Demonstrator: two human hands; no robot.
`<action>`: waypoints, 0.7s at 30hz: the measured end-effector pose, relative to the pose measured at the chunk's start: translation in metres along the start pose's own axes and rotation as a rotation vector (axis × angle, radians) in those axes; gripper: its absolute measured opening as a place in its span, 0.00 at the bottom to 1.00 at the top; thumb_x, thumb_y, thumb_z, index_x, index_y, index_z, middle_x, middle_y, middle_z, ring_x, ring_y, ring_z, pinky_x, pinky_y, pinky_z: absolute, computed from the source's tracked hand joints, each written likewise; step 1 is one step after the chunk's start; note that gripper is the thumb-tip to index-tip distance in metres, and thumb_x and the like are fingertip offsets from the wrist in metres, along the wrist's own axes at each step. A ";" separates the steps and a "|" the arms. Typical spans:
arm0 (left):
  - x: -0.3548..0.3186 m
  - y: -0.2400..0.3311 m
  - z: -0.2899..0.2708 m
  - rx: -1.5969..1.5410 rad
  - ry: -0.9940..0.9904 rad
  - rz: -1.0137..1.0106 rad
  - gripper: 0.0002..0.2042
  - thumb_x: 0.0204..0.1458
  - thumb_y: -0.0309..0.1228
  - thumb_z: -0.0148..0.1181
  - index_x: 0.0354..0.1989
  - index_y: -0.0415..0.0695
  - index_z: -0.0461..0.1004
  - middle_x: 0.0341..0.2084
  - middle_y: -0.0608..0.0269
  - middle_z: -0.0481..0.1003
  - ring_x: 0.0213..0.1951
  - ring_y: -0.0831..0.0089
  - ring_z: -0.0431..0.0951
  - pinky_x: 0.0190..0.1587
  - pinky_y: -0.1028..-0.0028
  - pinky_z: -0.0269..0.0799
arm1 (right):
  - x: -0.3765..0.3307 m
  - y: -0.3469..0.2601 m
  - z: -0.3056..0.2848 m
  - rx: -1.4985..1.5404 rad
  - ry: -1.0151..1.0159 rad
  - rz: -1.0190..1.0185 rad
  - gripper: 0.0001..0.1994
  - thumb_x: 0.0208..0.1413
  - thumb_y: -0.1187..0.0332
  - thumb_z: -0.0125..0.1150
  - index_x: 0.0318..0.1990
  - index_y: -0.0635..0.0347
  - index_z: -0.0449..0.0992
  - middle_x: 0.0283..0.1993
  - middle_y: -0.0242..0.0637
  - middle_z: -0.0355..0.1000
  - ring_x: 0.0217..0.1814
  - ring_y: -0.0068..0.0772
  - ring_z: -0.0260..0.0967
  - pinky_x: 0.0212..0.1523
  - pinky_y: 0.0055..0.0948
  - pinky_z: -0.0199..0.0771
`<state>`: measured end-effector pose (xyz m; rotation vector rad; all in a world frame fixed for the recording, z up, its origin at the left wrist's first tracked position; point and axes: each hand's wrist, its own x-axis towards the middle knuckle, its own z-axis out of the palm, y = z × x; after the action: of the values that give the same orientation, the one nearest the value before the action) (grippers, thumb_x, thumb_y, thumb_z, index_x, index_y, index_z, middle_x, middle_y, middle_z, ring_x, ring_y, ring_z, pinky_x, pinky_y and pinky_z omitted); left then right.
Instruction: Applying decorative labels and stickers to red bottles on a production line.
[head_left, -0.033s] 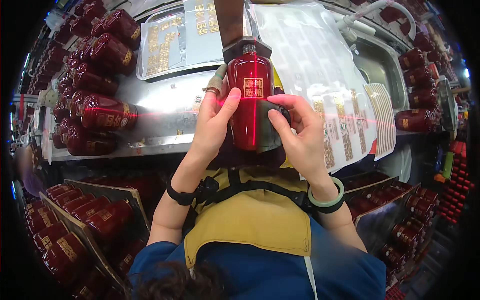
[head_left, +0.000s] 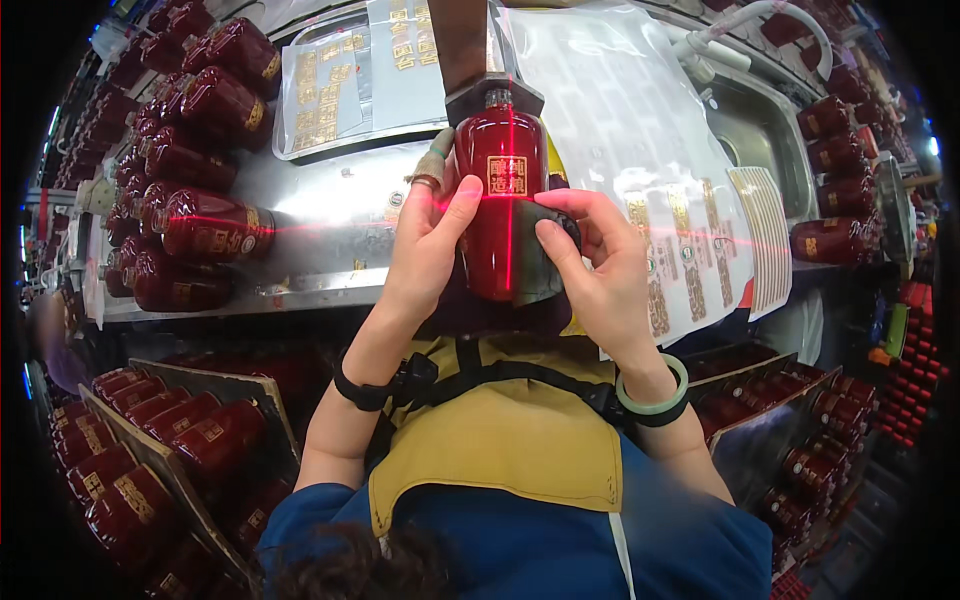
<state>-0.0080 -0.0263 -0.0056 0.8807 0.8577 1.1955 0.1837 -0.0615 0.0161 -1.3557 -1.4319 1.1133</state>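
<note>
A glossy dark red bottle [head_left: 485,240] lies in front of me, its neck away from me against a dark angled stop [head_left: 520,95]. Gold characters in a square mark its upper face, and a red laser cross falls over it. My left hand [head_left: 430,235] grips the bottle's left side, thumb on top, a wrapped covering on one finger. Between the fingers and thumb of my right hand [head_left: 600,260] is a dark, flat, scraper-like piece [head_left: 538,262]. It lies against the bottle's right side, below the gold square; its exact kind is unclear.
Red bottles [head_left: 215,225] crowd the left of the metal counter [head_left: 330,215]. Behind is a tray [head_left: 290,150] with gold sticker sheets. A translucent sheet [head_left: 610,110] with gold labels lies at right, beside a sink [head_left: 765,130]. Crates [head_left: 190,450] of bottles flank me below.
</note>
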 end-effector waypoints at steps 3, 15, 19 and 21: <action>0.000 0.000 0.000 -0.002 0.000 0.011 0.33 0.73 0.31 0.54 0.80 0.35 0.47 0.72 0.51 0.65 0.70 0.68 0.68 0.73 0.67 0.62 | 0.001 0.002 0.004 -0.004 0.030 -0.016 0.12 0.66 0.78 0.63 0.55 0.66 0.78 0.47 0.34 0.78 0.47 0.19 0.73 0.49 0.21 0.73; 0.000 -0.002 0.000 -0.008 0.010 -0.009 0.34 0.73 0.31 0.54 0.80 0.35 0.45 0.73 0.49 0.63 0.70 0.68 0.68 0.72 0.67 0.65 | -0.003 -0.001 0.006 -0.140 0.080 -0.107 0.11 0.64 0.80 0.65 0.53 0.67 0.78 0.50 0.36 0.78 0.51 0.23 0.78 0.52 0.22 0.77; 0.001 -0.003 -0.003 0.011 0.002 -0.008 0.33 0.73 0.31 0.54 0.80 0.35 0.46 0.74 0.48 0.62 0.72 0.67 0.66 0.73 0.66 0.62 | -0.003 -0.002 0.008 -0.158 0.077 -0.122 0.11 0.66 0.79 0.64 0.53 0.67 0.78 0.51 0.35 0.78 0.52 0.22 0.77 0.53 0.22 0.76; 0.002 -0.003 -0.006 0.005 0.006 -0.008 0.33 0.73 0.32 0.54 0.80 0.36 0.47 0.75 0.48 0.61 0.73 0.66 0.65 0.74 0.65 0.60 | 0.000 -0.002 0.007 0.049 0.099 -0.052 0.10 0.63 0.77 0.67 0.51 0.65 0.81 0.44 0.32 0.78 0.43 0.21 0.72 0.45 0.23 0.73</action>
<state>-0.0120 -0.0241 -0.0114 0.8773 0.8688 1.1903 0.1764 -0.0622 0.0167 -1.3142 -1.3521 1.0268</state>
